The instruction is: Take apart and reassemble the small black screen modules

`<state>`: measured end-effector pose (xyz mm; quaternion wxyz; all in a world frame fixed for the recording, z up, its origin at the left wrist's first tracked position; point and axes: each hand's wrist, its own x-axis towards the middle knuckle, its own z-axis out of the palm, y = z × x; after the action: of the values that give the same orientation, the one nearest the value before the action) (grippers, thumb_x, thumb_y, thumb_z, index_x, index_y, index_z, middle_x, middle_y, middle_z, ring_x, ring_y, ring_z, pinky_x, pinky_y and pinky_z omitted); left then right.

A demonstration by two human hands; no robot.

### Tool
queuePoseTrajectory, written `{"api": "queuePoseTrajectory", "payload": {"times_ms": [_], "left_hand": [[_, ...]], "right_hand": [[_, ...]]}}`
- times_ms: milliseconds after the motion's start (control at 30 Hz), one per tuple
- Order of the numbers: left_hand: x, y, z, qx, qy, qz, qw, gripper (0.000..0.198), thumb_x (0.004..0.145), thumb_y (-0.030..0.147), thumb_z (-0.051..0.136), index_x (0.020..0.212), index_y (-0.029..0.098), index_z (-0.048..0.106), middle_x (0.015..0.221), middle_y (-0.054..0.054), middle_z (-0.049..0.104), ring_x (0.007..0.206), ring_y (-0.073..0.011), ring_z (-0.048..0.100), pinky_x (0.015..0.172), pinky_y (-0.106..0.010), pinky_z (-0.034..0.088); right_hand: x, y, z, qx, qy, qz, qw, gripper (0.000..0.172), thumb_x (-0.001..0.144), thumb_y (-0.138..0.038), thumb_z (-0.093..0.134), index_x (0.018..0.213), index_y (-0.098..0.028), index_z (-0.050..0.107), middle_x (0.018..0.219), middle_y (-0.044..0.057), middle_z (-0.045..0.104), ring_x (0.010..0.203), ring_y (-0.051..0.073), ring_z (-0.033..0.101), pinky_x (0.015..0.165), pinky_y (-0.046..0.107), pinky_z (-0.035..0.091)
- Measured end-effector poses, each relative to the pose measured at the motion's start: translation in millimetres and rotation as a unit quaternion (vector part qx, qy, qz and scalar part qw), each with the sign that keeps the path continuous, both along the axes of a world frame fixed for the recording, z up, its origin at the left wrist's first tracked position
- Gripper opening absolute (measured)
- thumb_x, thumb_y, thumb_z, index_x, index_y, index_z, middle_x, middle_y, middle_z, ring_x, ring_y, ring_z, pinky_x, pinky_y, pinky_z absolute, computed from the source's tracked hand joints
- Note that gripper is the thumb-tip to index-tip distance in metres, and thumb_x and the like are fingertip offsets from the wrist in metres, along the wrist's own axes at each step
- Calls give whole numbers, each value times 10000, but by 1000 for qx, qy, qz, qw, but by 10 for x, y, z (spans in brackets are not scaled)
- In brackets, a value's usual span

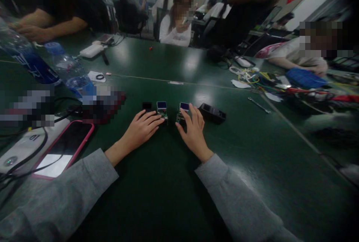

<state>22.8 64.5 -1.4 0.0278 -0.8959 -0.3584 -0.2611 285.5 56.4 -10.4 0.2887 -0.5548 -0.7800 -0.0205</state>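
Three small electronic modules stand in a row on the dark green table [157, 182]: a black one [146, 106], a green board with a blue screen [162, 108], and another with a blue screen [183, 109]. My left hand [141, 130] lies flat with fingers stretched out, its fingertips touching the base of the middle module. My right hand [192, 130] rests on the table, fingers curled round the right module, thumb on its left side. A black rectangular case [212, 113] lies just right of my right hand.
A pink-cased phone [66, 148] and black cables lie at the near left, water bottles [70, 71] behind them. Wires, tools and a blue box [304, 78] crowd the right. Other people sit along the far and left edges.
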Motion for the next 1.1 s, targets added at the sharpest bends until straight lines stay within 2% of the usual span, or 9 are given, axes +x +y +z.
{"api": "queuePoseTrajectory", "payload": {"times_ms": [200, 367, 433, 533, 600, 667, 800, 933, 1100], "left_hand": [[-3, 19, 5, -7, -9, 10, 1000, 402, 1020, 240, 566, 1420, 263, 600, 1427, -67, 664, 1397, -270, 555, 1213, -566, 374], [-13, 10, 18, -9, -8, 7, 1000, 394, 1028, 263, 559, 1420, 250, 597, 1431, -74, 659, 1399, -273, 553, 1211, -565, 380], [-23, 11, 18, -8, -10, 8, 1000, 383, 1033, 265, 551, 1413, 246, 600, 1433, -75, 657, 1396, -268, 556, 1209, -565, 380], [-39, 12, 16, -4, -14, 6, 1000, 365, 1041, 272, 542, 1399, 244, 607, 1427, -72, 662, 1391, -260, 560, 1207, -570, 375], [-43, 12, 18, -4, -16, 4, 1000, 360, 1043, 276, 539, 1396, 243, 608, 1421, -70, 667, 1389, -259, 561, 1205, -572, 371], [-42, 9, 21, -8, -18, 3, 1000, 362, 1043, 274, 539, 1398, 247, 607, 1421, -67, 668, 1388, -259, 562, 1203, -572, 371], [-29, 10, 16, -14, -25, 11, 1000, 374, 1030, 261, 555, 1400, 265, 610, 1411, -64, 674, 1385, -260, 565, 1203, -569, 368], [-20, 13, 0, -12, -27, 13, 999, 389, 1025, 258, 553, 1411, 274, 602, 1418, -66, 667, 1388, -263, 560, 1210, -569, 355], [-32, -9, 11, 26, -78, 83, 993, 495, 1008, 340, 584, 1497, 296, 516, 1577, -77, 523, 1503, -303, 421, 1267, -609, 238]], "right_hand": [[83, 119, -51, -85, 112, 72, 987, 600, 1065, -448, 429, 1629, -280, 311, 1724, 72, 169, 1549, 301, 300, 1237, 556, 365], [135, 97, 77, -67, 106, 92, 988, 607, 1066, -508, 428, 1630, -335, 287, 1724, 49, 179, 1563, 294, 264, 1236, 578, 339], [294, 90, 159, 9, 80, 36, 996, 597, 1067, -509, 416, 1622, -319, 303, 1702, 76, 231, 1556, 311, 269, 1233, 602, 310], [717, 125, 193, 130, 51, -106, 984, 599, 1061, -474, 394, 1607, -238, 322, 1637, 153, 313, 1524, 356, 291, 1208, 649, 281], [989, 169, 122, 131, 12, -140, 981, 615, 1039, -450, 415, 1589, -184, 345, 1589, 194, 351, 1492, 383, 313, 1176, 658, 307], [1107, 193, 11, 79, -42, -134, 987, 599, 1017, -402, 427, 1554, -139, 395, 1520, 227, 406, 1440, 405, 354, 1125, 649, 365], [781, 128, -117, 7, -98, -187, 978, 549, 1026, -344, 394, 1514, -102, 458, 1343, 266, 498, 1250, 422, 472, 972, 618, 459], [381, 70, -74, -4, -99, -171, 980, 539, 1042, -357, 383, 1522, -121, 454, 1251, 235, 513, 1136, 370, 510, 927, 546, 484], [431, 94, -75, 22, -76, -155, 985, 554, 1039, -376, 400, 1530, -121, 422, 1287, 225, 474, 1165, 358, 484, 941, 535, 489]]}}
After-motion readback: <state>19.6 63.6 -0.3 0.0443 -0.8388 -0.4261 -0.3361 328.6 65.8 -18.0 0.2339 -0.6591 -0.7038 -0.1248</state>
